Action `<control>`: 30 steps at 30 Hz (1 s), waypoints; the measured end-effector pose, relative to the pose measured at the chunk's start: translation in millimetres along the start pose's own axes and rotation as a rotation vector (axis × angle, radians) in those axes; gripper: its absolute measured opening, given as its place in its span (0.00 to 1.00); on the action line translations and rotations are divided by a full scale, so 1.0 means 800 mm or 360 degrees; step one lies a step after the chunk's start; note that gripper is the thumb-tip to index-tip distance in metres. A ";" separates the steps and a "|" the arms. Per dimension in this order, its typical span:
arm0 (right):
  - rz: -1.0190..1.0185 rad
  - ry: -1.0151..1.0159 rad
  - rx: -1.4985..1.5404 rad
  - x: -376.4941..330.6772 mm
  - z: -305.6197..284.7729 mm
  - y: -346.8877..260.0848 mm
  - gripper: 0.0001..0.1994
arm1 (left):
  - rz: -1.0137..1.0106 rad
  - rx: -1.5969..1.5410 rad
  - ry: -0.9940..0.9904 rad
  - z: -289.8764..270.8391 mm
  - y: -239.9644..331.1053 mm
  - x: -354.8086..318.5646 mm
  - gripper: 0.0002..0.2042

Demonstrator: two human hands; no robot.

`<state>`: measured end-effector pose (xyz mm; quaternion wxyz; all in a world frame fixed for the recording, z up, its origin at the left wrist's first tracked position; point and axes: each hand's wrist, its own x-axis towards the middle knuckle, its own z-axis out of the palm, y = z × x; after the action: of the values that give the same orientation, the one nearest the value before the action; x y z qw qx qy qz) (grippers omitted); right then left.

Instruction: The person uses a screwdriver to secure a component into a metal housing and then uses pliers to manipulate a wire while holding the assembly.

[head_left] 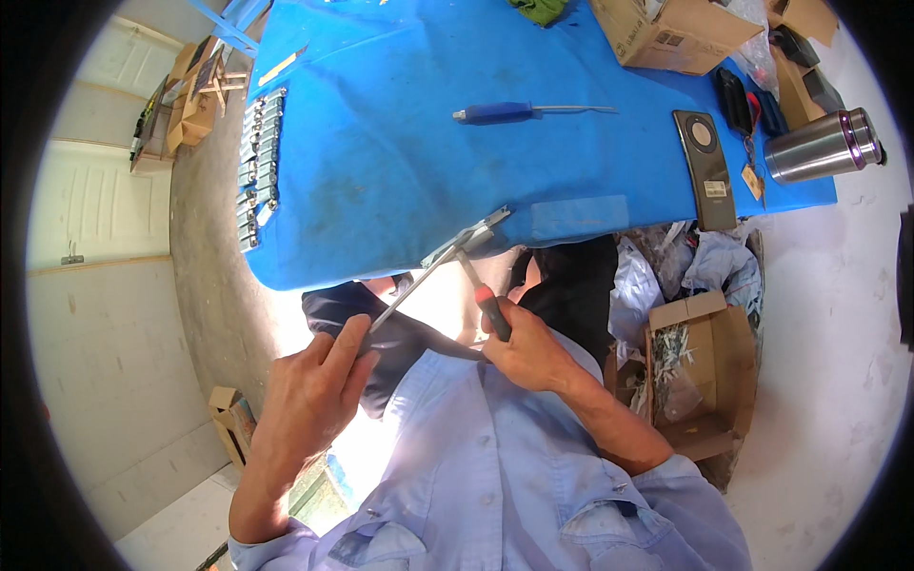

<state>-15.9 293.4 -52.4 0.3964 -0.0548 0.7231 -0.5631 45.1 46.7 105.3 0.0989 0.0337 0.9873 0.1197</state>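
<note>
Carefully brace the metal strip [419, 281] gripped in your left hand [314, 395] against the table [381, 190] edge while your right hand [528, 352], closed on the red-handled screwdriver [486, 300], keeps its tip squarely seated.

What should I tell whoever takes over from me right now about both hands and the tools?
Left hand: grips the end of a flat metal piece whose far end rests at the blue table edge.
Right hand: shut on a red-and-black-handled screwdriver, tip at the metal piece's bracket end.
Blue-handled tool and socket row lie untouched on the table.
Done: tool engaged. Left: cannot tell if the fastener has moved.
</note>
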 end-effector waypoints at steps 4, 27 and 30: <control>0.0021 -0.0015 -0.0012 -0.001 0.001 -0.002 0.13 | -0.0011 0.0041 -0.0051 -0.002 0.002 0.001 0.18; 0.0004 -0.0005 -0.0001 0.000 0.000 -0.004 0.12 | 0.0015 0.0165 0.0002 0.006 0.007 0.000 0.18; -0.0028 0.0008 -0.0001 0.000 0.004 0.000 0.12 | -0.0055 0.0153 -0.0082 0.008 0.010 -0.004 0.19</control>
<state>-13.7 290.8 -52.7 0.3894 -0.0598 0.7237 -0.5666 49.6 56.0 101.4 0.1247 0.0243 0.9895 0.0693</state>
